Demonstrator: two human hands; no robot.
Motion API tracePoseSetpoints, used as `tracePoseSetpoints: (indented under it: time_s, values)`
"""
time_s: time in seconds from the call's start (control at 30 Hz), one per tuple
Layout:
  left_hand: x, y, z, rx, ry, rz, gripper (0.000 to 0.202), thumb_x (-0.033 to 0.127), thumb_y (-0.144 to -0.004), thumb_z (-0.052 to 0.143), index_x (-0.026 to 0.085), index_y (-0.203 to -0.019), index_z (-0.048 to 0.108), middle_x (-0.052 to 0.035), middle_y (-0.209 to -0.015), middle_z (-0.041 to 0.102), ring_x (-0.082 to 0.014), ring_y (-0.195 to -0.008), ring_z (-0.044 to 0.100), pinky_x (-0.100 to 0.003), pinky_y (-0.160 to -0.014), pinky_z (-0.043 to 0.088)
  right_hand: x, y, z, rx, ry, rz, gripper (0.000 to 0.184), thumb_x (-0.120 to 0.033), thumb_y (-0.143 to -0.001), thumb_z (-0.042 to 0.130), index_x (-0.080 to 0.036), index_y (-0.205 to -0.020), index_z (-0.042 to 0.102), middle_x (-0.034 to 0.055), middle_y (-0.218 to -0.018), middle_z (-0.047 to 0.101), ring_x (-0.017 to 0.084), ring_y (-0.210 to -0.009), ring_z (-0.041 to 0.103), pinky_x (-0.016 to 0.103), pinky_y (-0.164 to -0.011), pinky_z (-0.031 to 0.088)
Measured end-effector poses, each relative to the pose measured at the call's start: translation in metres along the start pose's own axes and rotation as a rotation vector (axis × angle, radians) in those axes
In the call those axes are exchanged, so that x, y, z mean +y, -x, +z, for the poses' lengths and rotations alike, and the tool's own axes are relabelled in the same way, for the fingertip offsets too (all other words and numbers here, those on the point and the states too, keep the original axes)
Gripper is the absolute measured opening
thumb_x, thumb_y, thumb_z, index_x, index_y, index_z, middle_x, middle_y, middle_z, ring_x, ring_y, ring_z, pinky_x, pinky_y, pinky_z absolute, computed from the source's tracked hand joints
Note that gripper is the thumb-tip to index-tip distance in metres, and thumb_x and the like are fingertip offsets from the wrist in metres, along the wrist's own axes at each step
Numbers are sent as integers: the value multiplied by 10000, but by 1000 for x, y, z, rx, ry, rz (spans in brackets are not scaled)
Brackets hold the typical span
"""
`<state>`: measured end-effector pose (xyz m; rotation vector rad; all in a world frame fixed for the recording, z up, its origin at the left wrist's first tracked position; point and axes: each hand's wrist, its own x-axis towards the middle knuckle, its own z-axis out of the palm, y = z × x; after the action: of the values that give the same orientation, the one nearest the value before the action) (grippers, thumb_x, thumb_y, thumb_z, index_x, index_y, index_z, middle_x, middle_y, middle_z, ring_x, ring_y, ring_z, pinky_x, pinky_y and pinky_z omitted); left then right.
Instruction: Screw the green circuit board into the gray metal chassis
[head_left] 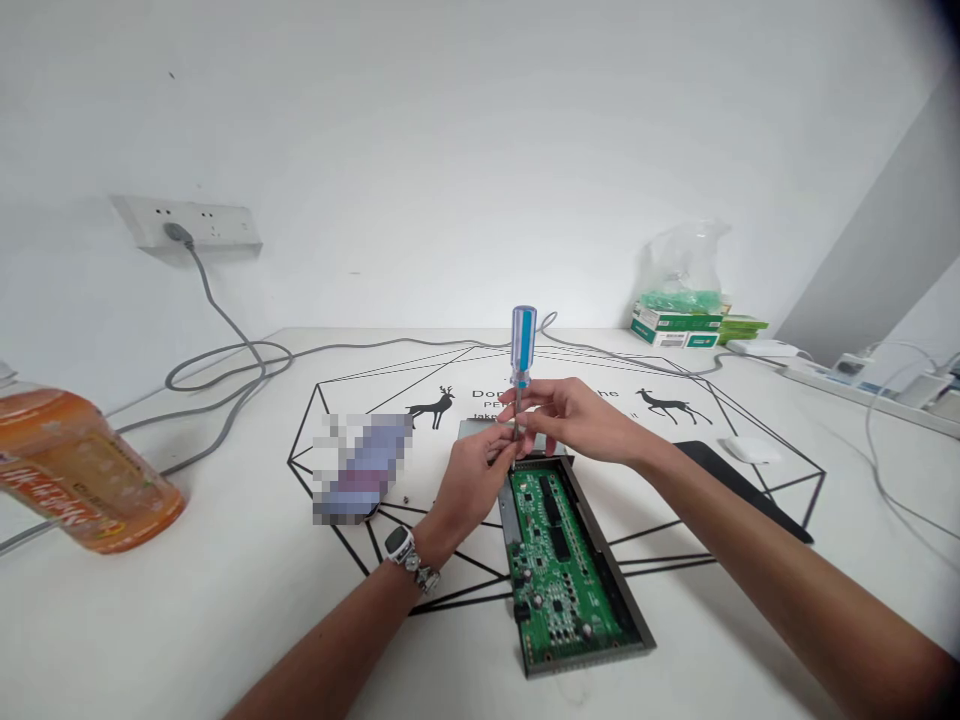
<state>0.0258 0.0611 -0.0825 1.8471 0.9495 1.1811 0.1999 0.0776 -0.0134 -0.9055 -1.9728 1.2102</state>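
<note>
An upright screwdriver (523,345) with a clear blue handle stands over the far end of an open grey case holding a green circuit board (559,560). My right hand (574,418) pinches the shaft just below the handle. My left hand (472,478), a watch on its wrist, grips the lower shaft near the tip, close to the board's far left corner. Both hands are closed on the tool.
An orange drink bottle (82,470) lies at the left. A pixelated object (360,468) sits left of my hands. Grey cables (225,370) run to a wall socket (187,228). A black pad (739,485) and white mouse (752,449) lie at the right, with boxes (679,325) behind.
</note>
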Motion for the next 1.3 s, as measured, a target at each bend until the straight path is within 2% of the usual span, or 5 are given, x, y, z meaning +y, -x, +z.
tracePoseSetpoints:
  time_s: [0.57, 0.77, 1.03, 1.2, 1.3]
  values:
    - [-4, -1, 5, 163, -90, -45, 147, 306, -842, 659, 173, -780, 654, -35, -769, 725, -183, -703, 699, -269, -651, 551, 8, -5, 12, 337, 208, -83, 299, -429, -798, 721, -171, -701, 605, 4, -599, 655, 154, -553, 653, 270, -549, 511]
    - [1, 0, 1, 56, 9, -6, 149, 268, -884, 591, 164, -850, 693, -54, -872, 764, -214, -842, 729, -310, -799, 579, 1, -2, 3, 92, 75, -32, 263, -378, -841, 671, -144, -958, 697, 45, -763, 712, 166, -668, 681, 279, -572, 558]
    - [2, 0, -3, -12, -84, 20, 215, 255, -929, 531, 152, -948, 719, -62, -934, 764, -206, -886, 718, -299, -831, 557, 8, -4, 11, 308, 108, -29, 326, -476, -779, 735, -157, -756, 675, 34, -600, 682, 178, -542, 676, 311, -556, 557]
    - [2, 0, -3, -35, -49, 2, 223, 262, -940, 521, 154, -1008, 704, -65, -981, 761, -208, -925, 714, -309, -862, 555, -5, -2, -1, 130, 26, -82, 389, -468, -858, 651, -183, -1123, 639, 98, -1052, 698, 160, -656, 688, 271, -478, 550]
    - [1, 1, -4, -54, -29, 4, 214, 245, -944, 509, 167, -1025, 691, -57, -993, 760, -200, -950, 715, -307, -893, 548, -10, 0, -7, 90, -5, -106, 339, -456, -880, 620, -171, -1057, 664, 95, -1053, 676, 153, -680, 673, 257, -464, 530]
